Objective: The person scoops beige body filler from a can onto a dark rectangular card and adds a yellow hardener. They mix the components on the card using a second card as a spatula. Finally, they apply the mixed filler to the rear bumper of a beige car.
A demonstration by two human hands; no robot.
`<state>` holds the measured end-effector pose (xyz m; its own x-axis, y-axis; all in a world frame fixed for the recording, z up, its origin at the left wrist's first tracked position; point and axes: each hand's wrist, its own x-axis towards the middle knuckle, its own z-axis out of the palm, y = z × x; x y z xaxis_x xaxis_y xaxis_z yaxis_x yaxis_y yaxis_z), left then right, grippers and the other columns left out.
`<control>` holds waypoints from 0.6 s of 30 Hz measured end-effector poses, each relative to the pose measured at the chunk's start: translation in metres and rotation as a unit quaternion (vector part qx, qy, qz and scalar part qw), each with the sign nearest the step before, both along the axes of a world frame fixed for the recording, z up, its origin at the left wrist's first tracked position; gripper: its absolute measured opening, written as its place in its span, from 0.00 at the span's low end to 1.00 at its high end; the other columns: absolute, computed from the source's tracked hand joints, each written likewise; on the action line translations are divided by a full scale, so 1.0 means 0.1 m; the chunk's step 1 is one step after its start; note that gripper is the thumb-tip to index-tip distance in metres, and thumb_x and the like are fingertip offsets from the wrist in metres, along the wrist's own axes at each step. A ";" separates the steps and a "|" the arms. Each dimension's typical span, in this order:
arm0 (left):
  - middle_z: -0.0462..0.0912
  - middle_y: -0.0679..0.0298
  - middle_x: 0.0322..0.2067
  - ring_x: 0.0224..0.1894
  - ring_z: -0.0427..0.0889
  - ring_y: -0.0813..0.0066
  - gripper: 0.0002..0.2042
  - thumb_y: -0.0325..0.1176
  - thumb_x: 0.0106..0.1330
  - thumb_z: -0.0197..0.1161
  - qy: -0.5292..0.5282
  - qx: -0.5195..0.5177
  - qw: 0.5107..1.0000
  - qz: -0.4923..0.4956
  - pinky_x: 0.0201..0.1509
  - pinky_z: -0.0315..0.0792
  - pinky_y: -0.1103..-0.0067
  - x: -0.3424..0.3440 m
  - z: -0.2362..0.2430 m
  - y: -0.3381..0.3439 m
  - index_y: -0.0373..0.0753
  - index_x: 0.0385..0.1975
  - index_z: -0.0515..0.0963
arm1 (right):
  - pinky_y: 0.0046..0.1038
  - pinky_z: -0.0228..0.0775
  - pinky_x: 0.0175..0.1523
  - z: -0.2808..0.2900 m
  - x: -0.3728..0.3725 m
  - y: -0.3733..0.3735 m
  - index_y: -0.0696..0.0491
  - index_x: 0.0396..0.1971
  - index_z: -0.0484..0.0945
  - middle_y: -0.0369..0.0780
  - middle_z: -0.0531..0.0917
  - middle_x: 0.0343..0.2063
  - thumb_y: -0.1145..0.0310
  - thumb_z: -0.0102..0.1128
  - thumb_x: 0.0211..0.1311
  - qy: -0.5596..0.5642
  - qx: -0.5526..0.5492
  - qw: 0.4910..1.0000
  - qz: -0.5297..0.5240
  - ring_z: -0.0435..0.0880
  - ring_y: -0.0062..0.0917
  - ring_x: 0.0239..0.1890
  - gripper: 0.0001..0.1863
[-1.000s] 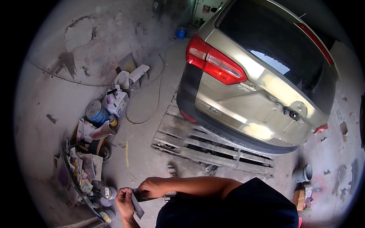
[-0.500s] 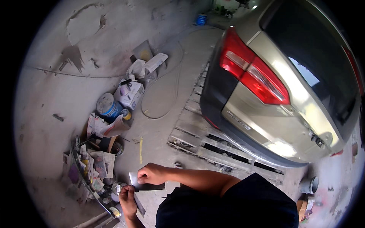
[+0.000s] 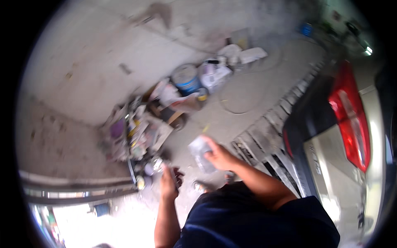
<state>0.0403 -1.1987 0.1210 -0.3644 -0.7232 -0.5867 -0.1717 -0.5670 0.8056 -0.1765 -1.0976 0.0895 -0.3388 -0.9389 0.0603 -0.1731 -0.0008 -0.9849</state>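
A thin, rectangular, pale grey sheet, blurred, its surface light and faintly mottled, is pinched at its right edge in the right hand's grip, thumb and fingers narrow on it. It lies between one and two o'clock from the left hand, whose blurred grip I cannot tell. From the sheet, a heap of crumpled, printed papers sits at ten o'clock, a blue, round, grey-lidded bucket near twelve; toward three, a grey slatted pallet lies before the beige car.
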 end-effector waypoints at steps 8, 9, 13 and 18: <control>0.75 0.62 0.48 0.50 0.75 0.70 0.18 0.20 0.64 0.54 0.324 0.017 0.942 0.086 0.56 0.70 0.71 0.17 0.18 -0.23 0.42 0.53 0.67 | 0.23 0.70 0.52 0.48 0.30 -0.10 0.55 0.47 0.78 0.39 0.83 0.44 0.71 0.57 0.64 -0.034 -0.015 0.996 0.086 0.79 0.20 0.47 0.13; 0.74 0.62 0.50 0.51 0.75 0.69 0.19 0.19 0.63 0.53 0.346 0.017 0.934 0.088 0.57 0.69 0.71 0.18 0.22 -0.24 0.43 0.54 0.66 | 0.21 0.70 0.50 0.56 0.39 -0.12 0.55 0.46 0.79 0.37 0.84 0.42 0.73 0.58 0.62 -0.068 -0.042 0.988 0.131 0.80 0.18 0.45 0.12; 0.74 0.62 0.50 0.52 0.74 0.70 0.20 0.18 0.63 0.53 0.385 0.007 0.921 0.055 0.57 0.68 0.72 0.22 0.31 -0.31 0.42 0.54 0.65 | 0.20 0.71 0.48 0.63 0.61 -0.31 0.54 0.41 0.82 0.36 0.85 0.36 0.73 0.62 0.60 -0.087 -0.045 0.959 0.268 0.81 0.17 0.41 0.10; 0.75 0.63 0.49 0.51 0.74 0.73 0.19 0.18 0.63 0.53 0.356 -0.061 0.932 0.034 0.58 0.66 0.74 0.32 0.34 -0.37 0.40 0.54 0.65 | 0.18 0.71 0.46 0.51 0.61 -0.56 0.55 0.42 0.82 0.34 0.85 0.35 0.73 0.62 0.60 -0.117 -0.030 0.960 0.253 0.80 0.14 0.39 0.10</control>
